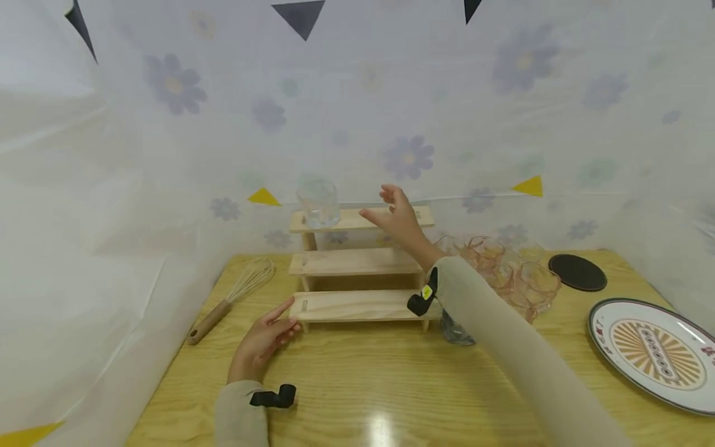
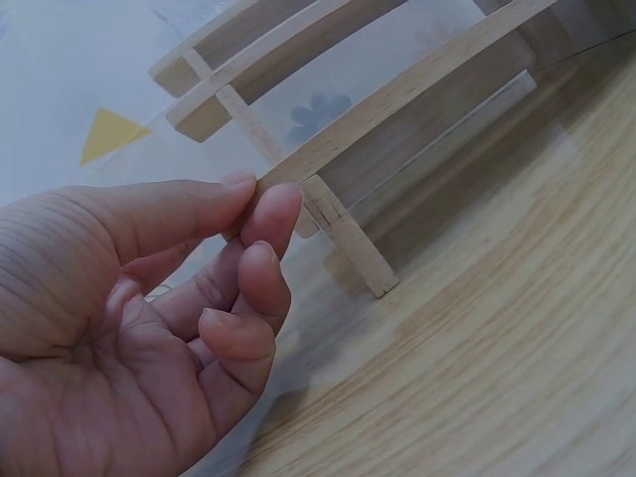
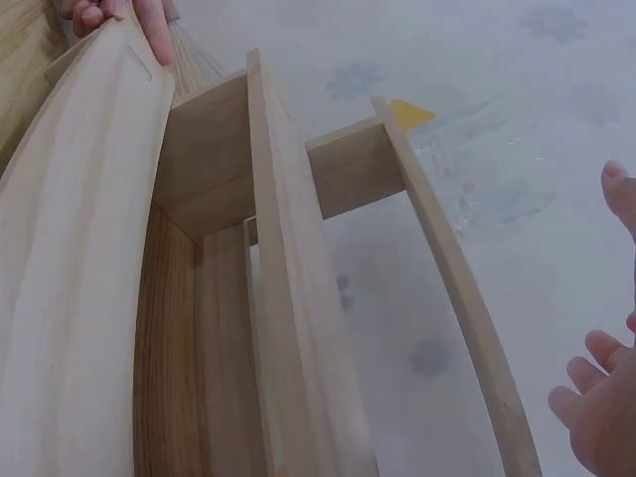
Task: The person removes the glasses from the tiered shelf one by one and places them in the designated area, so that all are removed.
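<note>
A three-tier wooden shelf rack stands at the back of the table. On the left end of its top tier sits a clear drinking glass, which appears faintly in the right wrist view too. My left hand grips the left end of the lowest tier; the left wrist view has its thumb and index finger pinching that corner. Held above the top tier, right of the glass, my right hand has its fingers spread and touches nothing. In the right wrist view its fingers are apart from the rack.
Several pinkish clear glasses are grouped right of the rack, partly behind my right sleeve. A dark round mat and a patterned plate lie farther right. On the left lies a whisk. A floral sheet hangs behind.
</note>
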`<state>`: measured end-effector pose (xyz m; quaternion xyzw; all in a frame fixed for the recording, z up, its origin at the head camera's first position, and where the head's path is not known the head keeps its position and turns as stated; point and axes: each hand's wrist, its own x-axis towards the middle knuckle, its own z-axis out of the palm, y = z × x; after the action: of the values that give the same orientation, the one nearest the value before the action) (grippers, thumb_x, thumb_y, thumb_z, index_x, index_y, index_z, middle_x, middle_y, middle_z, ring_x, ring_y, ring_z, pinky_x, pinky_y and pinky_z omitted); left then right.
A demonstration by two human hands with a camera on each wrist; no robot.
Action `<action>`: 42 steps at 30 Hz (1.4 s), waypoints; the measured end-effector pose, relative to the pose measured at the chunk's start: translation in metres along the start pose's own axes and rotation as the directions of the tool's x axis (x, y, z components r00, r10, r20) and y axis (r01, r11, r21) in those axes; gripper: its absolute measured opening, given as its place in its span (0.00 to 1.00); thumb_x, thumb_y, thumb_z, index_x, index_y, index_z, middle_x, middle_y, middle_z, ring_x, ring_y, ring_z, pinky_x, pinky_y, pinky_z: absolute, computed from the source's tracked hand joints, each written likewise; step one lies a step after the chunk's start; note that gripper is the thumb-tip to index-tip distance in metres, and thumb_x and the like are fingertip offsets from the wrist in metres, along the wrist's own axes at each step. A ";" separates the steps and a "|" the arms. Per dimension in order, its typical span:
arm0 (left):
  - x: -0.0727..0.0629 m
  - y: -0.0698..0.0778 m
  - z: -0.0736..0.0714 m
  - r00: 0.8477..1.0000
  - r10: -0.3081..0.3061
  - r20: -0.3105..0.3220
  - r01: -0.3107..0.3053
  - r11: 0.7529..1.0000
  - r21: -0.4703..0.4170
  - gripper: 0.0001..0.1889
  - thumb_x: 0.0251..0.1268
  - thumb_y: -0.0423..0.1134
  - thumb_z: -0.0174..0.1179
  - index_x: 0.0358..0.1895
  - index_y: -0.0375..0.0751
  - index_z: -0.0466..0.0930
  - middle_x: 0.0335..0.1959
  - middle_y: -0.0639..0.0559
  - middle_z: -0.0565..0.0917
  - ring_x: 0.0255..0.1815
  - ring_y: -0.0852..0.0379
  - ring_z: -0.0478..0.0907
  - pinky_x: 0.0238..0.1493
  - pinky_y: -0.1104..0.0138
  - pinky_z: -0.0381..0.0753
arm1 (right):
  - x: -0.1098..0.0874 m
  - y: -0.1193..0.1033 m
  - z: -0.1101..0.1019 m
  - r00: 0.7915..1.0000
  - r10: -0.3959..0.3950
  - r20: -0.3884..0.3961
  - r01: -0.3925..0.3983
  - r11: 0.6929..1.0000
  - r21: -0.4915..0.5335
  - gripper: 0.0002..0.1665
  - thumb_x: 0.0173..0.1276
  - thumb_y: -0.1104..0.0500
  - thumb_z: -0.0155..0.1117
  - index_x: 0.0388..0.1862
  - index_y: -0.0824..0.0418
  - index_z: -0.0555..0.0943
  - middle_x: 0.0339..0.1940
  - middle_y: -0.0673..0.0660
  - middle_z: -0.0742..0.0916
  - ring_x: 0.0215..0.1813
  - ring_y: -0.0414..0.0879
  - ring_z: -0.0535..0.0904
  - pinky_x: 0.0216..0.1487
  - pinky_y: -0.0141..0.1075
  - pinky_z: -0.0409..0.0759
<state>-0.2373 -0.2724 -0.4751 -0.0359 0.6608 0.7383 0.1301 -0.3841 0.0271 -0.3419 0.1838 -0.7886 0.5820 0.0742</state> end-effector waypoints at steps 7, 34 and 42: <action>0.001 0.001 0.002 1.000 -0.001 -0.007 0.001 1.000 -0.002 0.31 0.69 0.31 0.53 0.74 0.45 0.56 0.28 0.56 0.85 0.28 0.66 0.77 0.28 0.75 0.72 | 0.022 -0.008 0.036 0.998 0.031 0.056 -0.028 0.999 -0.047 0.55 0.55 0.41 0.71 0.74 0.58 0.55 0.68 0.59 0.67 0.69 0.52 0.61 0.64 0.47 0.65; -0.010 -0.001 0.000 0.999 -0.022 -0.043 0.021 1.000 -0.003 0.31 0.68 0.33 0.55 0.73 0.50 0.58 0.31 0.55 0.85 0.31 0.63 0.78 0.30 0.73 0.72 | 0.040 -0.035 0.091 0.975 0.118 0.186 -0.127 0.991 0.037 0.55 0.60 0.35 0.63 0.77 0.49 0.47 0.73 0.53 0.63 0.72 0.50 0.59 0.65 0.49 0.65; -0.008 -0.001 0.002 0.999 -0.017 -0.040 0.017 1.000 -0.003 0.32 0.68 0.32 0.55 0.73 0.49 0.58 0.30 0.54 0.85 0.31 0.63 0.78 0.30 0.73 0.72 | 0.036 -0.034 0.084 0.981 0.122 0.152 -0.126 0.992 0.018 0.54 0.57 0.33 0.64 0.76 0.48 0.51 0.71 0.51 0.67 0.72 0.50 0.59 0.64 0.48 0.65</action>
<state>-0.2292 -0.2713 -0.4744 -0.0562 0.6620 0.7372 0.1229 -0.3963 -0.0680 -0.3257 0.1788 -0.7938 0.5808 -0.0245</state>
